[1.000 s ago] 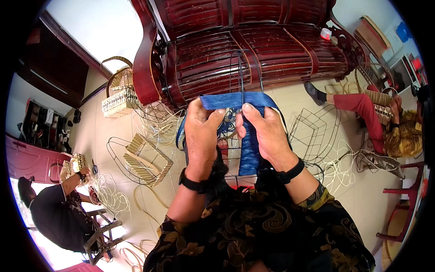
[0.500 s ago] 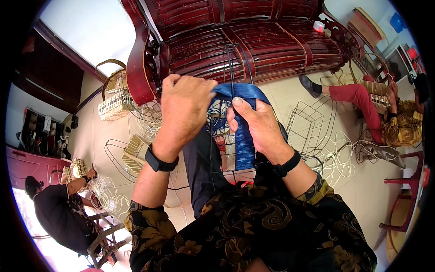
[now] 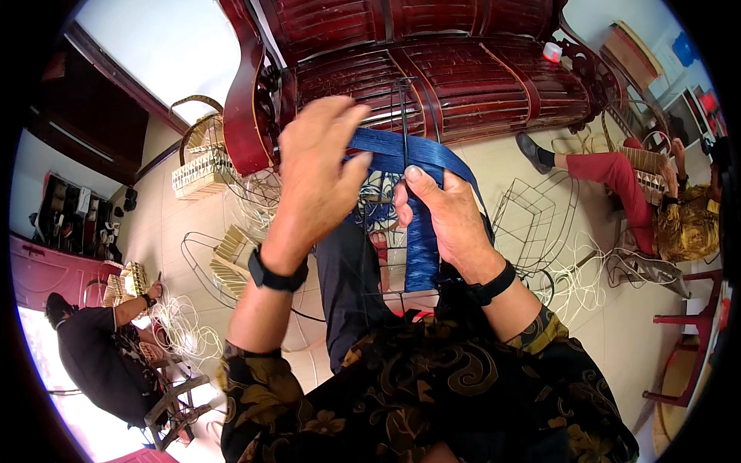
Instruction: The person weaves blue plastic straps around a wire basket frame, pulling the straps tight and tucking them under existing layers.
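Observation:
A thin black wire frame (image 3: 404,100) stands upright in front of me, its far end reaching toward the bench. Wide, flat blue strapping (image 3: 423,255) is wrapped closely over its near part. My right hand (image 3: 455,220) pinches the strapping against a wire, thumb on top and fingers curled beneath. From there a length of the strapping crosses leftward over the frame, and another part loops around behind the right hand. My left hand (image 3: 320,174), slightly blurred, is raised at the left of the frame with thumb and fingers apart, beside the strapping's left end, which it partly hides.
A dark red wooden bench (image 3: 478,85) stands ahead. Bare wire frames (image 3: 532,220) and loose pale cords (image 3: 575,270) lie on the floor at right. Woven baskets (image 3: 202,177) sit at left. One person (image 3: 100,355) works at lower left, another (image 3: 683,220) at right.
My left hand has opened its fingers and risen slightly away from the strapping. The right hand keeps its pinch. The whole view has shifted slightly.

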### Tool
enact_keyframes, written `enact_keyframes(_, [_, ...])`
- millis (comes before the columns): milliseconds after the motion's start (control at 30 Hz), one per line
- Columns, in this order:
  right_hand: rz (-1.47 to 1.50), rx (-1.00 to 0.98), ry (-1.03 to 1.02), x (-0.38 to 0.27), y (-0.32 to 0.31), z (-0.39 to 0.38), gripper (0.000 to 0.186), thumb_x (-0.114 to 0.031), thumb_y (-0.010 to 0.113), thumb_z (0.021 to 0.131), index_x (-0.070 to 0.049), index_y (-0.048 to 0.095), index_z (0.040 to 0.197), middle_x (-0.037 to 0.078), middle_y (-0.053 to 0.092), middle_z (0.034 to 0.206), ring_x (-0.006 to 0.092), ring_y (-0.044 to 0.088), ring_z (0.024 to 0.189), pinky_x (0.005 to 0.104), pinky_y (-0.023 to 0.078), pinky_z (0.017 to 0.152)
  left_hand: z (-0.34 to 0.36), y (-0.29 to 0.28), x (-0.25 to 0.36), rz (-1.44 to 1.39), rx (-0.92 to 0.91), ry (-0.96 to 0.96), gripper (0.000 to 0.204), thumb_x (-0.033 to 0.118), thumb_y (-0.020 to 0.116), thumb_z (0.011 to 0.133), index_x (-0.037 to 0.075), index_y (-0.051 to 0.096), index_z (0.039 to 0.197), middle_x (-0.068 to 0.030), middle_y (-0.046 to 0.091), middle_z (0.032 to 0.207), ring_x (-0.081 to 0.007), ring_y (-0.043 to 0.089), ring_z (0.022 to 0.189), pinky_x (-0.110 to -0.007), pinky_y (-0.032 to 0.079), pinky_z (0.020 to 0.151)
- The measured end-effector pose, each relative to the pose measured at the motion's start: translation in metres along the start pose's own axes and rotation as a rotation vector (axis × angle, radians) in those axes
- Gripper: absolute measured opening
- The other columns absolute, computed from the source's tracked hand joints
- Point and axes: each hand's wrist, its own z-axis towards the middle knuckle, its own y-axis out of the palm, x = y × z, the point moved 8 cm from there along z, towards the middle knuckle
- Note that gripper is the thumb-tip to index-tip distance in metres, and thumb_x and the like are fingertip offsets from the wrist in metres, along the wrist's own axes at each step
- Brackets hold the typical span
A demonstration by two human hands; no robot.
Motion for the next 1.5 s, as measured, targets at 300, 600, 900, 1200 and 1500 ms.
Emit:
enact_keyframes(300, [-0.021, -0.024, -0.026, -0.006, -0.002, -0.004, 0.022, -0.024, 0.058, 0.099, -0.005, 0.058, 0.089, 0.004, 0.061, 0.075, 0.011, 0.056, 0.061, 0.0257, 0.048, 0.058, 0.027, 0.046, -0.068, -0.692, -0.497, -0.148, 0.008, 0.009, 0.065, 0.085, 0.002, 0.065, 0.085, -0.0006, 0.06, 0.075, -0.0097, 0.056, 0.067, -0.027, 0.046, 0.063])
enact_keyframes(600, [-0.006, -0.038, -0.04, -0.005, 0.002, 0.001, 0.024, -0.024, 0.059, 0.098, -0.004, 0.059, 0.085, 0.005, 0.062, 0.075, 0.0116, 0.056, 0.061, 0.0269, 0.048, 0.059, -0.111, -0.018, -0.242, -0.703, 0.308, -1.086, 0.034, 0.02, 0.066, 0.09, 0.001, 0.064, 0.118, -0.0097, 0.068, 0.108, -0.0196, 0.063, 0.097, -0.033, 0.049, 0.086])
enact_keyframes(900, [-0.087, 0.006, -0.006, -0.001, 0.006, 0.001, 0.026, -0.028, 0.06, 0.098, -0.004, 0.059, 0.089, 0.005, 0.062, 0.076, 0.0133, 0.056, 0.062, 0.0279, 0.048, 0.061, 0.04, 0.073, -0.032, -0.982, -0.769, -0.225, 0.044, 0.024, 0.067, 0.09, -0.004, 0.062, 0.123, -0.0134, 0.065, 0.121, -0.0206, 0.058, 0.114, -0.033, 0.042, 0.103])
enact_keyframes(1200, [-0.045, 0.018, -0.016, -0.003, -0.001, -0.003, 0.021, -0.025, 0.061, 0.098, -0.005, 0.057, 0.093, 0.006, 0.063, 0.077, 0.0116, 0.057, 0.061, 0.0264, 0.049, 0.06, 0.011, 0.08, -0.13, -1.22, -0.676, -0.376, 0.021, 0.019, 0.068, 0.086, -0.001, 0.067, 0.092, -0.003, 0.064, 0.081, -0.0122, 0.06, 0.077, -0.029, 0.051, 0.082])
enact_keyframes(1500, [0.003, -0.025, -0.017, -0.002, 0.001, 0.001, 0.021, -0.024, 0.063, 0.097, -0.004, 0.057, 0.095, 0.006, 0.063, 0.078, 0.0127, 0.057, 0.062, 0.0276, 0.049, 0.06, -0.354, -0.055, -0.375, -1.014, 0.595, -1.598, 0.021, 0.018, 0.058, 0.093, 0.002, 0.061, 0.106, -0.0142, 0.066, 0.105, -0.0307, 0.061, 0.104, -0.052, 0.048, 0.085])
